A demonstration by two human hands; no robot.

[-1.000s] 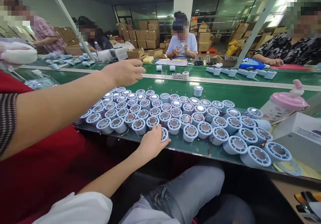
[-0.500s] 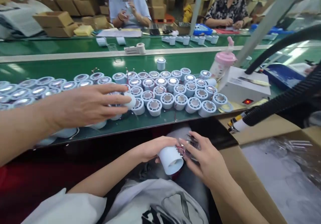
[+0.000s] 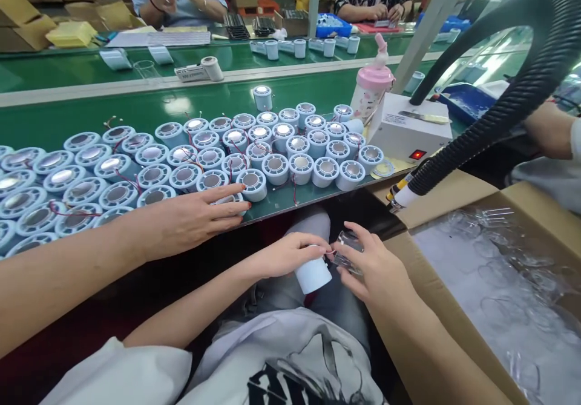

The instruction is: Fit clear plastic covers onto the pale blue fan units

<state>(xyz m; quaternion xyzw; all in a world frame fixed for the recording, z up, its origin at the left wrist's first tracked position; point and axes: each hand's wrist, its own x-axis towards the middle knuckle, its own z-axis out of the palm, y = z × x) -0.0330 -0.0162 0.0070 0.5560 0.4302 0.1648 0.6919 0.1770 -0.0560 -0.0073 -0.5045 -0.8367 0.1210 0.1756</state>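
Observation:
Over my lap, my left hand is closed around a pale blue cylindrical housing, which tilts with its top toward the right. Thin reddish wires run from the housing toward a clear plastic cup. My right hand grips that cup between thumb and fingers, close beside the housing. A co-worker's hand reaches in from the left and rests on one of the pale blue housings at the bench edge. Several more housings with round metal discs stand in rows on the green bench.
A white box with a red switch and a black corrugated hose stand at the right. Behind it is a pink-lidded bottle. An open carton of clear cups is at my right. Two people sit across the bench.
The view has shifted right. The clear cup shows plainly beside the tilted housing, with wires stretched between them. The co-worker's hand has lowered a housing to the bench edge.

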